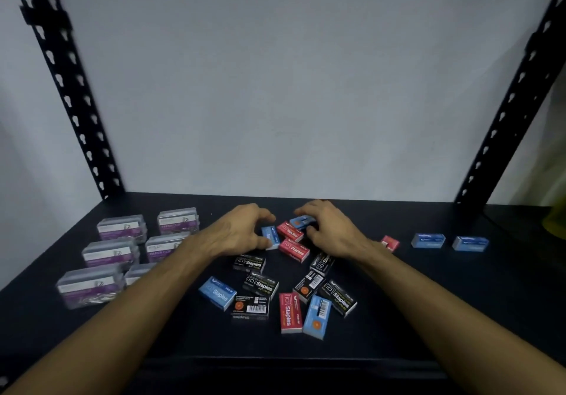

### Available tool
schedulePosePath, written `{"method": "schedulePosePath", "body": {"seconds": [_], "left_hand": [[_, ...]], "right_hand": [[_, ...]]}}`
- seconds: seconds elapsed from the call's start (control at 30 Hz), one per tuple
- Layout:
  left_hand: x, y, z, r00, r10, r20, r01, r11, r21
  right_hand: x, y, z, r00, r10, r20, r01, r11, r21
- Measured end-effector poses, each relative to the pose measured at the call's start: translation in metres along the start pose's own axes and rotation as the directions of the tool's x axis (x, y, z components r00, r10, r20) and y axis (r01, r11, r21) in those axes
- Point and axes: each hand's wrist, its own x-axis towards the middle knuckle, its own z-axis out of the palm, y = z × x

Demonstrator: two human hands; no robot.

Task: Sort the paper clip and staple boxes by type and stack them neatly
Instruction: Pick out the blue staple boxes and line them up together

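Note:
Several small staple boxes in black, red and blue lie scattered mid-shelf, among them a red staple box (290,312) and a black staple box (261,284). My left hand (242,231) pinches a blue staple box (270,237) between thumb and fingers. My right hand (332,229) curls over another blue staple box (301,221) at the back of the pile, fingers on it. Clear paper clip boxes (111,252) with purple labels stand grouped in two rows at the left. Two blue staple boxes (428,240) (470,243) and a red one (390,243) sit apart on the right.
Everything rests on a dark shelf (428,302) against a white wall. Black perforated uprights (66,82) (517,88) rise at both back corners. A yellow-green object (556,221) shows at the far right edge.

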Motion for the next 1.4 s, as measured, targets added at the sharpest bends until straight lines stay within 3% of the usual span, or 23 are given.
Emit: {"method": "schedulePosePath", "body": {"seconds": [0.17,0.6,0.87,1.13,1.4], "left_hand": [[0.003,-0.003,0.005,1.0,0.006,0.025,-0.006,1.0,0.011],[0.013,-0.003,0.009,0.996,-0.033,0.081,0.028,0.997,0.069],[0.018,-0.002,0.014,0.996,-0.09,0.019,0.088,0.993,0.081],[0.016,-0.002,0.012,0.998,-0.065,0.028,0.062,0.994,0.09],[0.013,-0.004,0.01,1.0,-0.013,-0.012,0.014,0.996,0.087]], "right_hand": [[0.009,0.002,0.007,0.995,0.041,0.091,-0.037,0.998,-0.049],[0.001,0.021,0.002,0.99,0.072,0.12,-0.065,0.996,-0.064],[0.003,0.019,-0.007,0.987,0.074,0.145,-0.064,0.996,-0.068],[0.001,0.021,-0.006,0.987,0.127,0.099,-0.135,0.988,0.073],[0.0,0.018,-0.005,0.986,0.125,0.107,-0.13,0.991,0.034]]}}
